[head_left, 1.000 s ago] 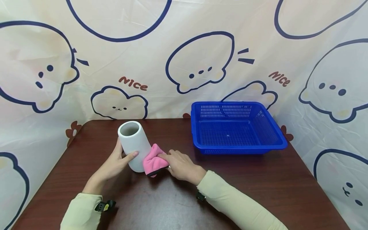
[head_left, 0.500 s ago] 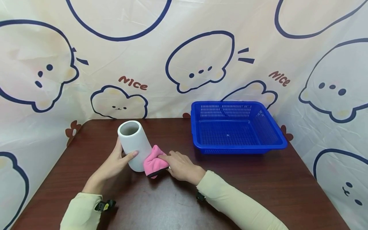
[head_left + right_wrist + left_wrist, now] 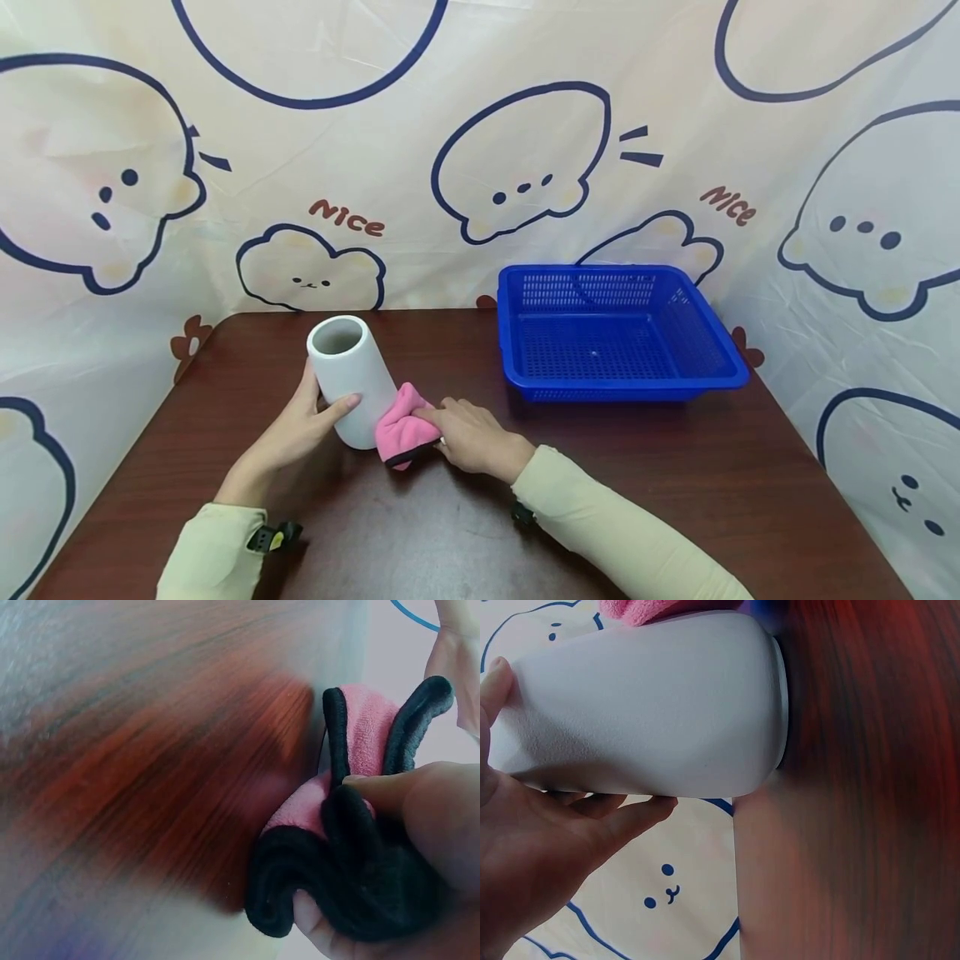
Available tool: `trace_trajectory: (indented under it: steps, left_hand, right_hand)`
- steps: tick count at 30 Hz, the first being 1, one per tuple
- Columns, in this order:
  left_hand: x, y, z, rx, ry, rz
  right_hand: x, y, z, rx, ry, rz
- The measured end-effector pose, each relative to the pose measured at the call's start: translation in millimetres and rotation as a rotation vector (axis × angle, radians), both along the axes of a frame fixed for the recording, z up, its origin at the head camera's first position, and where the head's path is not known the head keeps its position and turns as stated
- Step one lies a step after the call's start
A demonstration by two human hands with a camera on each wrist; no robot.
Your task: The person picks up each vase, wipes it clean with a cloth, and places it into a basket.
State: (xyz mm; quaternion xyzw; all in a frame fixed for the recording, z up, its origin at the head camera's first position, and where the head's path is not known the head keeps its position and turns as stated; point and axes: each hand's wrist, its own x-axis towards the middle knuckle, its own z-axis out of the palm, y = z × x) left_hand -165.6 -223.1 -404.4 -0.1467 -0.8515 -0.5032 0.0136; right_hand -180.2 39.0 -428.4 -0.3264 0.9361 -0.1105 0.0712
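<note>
A white, matt vase (image 3: 352,375) with a round open mouth stands on the table, its lower right side covered by a cloth. My left hand (image 3: 303,421) grips the vase from the left, thumb across the front and fingers behind; the left wrist view shows the fingers along the side of the vase (image 3: 652,705). In my right hand (image 3: 476,433) is a bunched pink cloth (image 3: 405,425) with a black edge, pressed against the vase's right side. The right wrist view shows the thumb pinching folds of the cloth (image 3: 367,724).
A blue plastic basket (image 3: 622,390) with perforated walls stands at the back right of the dark brown table (image 3: 465,542). Behind the table hangs a pale curtain (image 3: 420,275) printed with cartoon outlines. Dark bands (image 3: 273,537) sit at the wrists.
The cloth and my right hand have slid slightly downward along the vase's right side. My left hand and the vase stay in place.
</note>
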Motion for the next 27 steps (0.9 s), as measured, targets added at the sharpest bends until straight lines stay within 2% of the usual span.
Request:
trace_trajectory:
  steps: [27]
  left_hand:
    - [0.0, 0.7, -0.6, 0.045, -0.032, -0.011]
  right_hand:
    - [0.7, 1.4, -1.8, 0.007, -0.032, 0.013]
